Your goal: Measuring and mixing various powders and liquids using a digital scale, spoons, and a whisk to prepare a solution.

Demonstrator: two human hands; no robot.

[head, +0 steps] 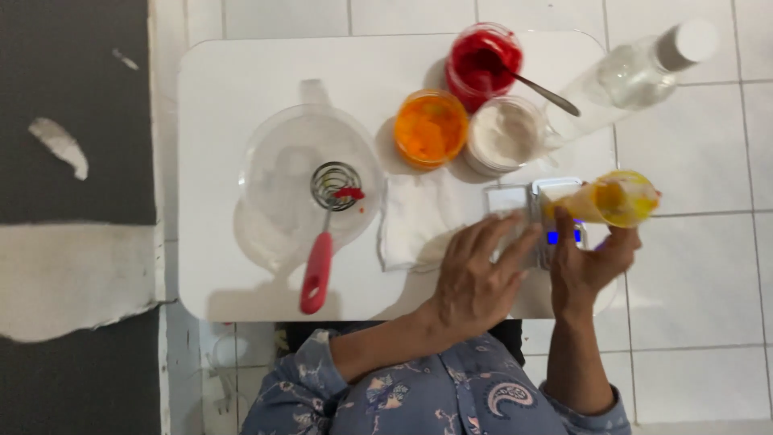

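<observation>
Small white table (241, 89) on white tiled floor (700, 282), seen from above. Right hand (592, 262) closed around a small clear cup of yellow-orange liquid (616, 200), held tilted on its side over a compact digital scale (547, 217) with blue-lit display, at the table's right edge. Left hand (479, 278) open, fingers spread and laid flat on the scale's near side, gripping nothing. Folded white cloth (419, 217) just left of the scale. Clear mixing bowl (302, 181) at table centre, containing a coil whisk with red handle (322, 258), handle jutting over the bowl's near rim. Behind the scale, three open jars clustered and touching: orange (431, 129), white powder (506, 134), red (483, 60) with a metal spoon (547, 94) resting in it. Clear bottle with white cap (644, 68) lying at the far right corner. Floral blue sleeves (403, 395) at bottom.
</observation>
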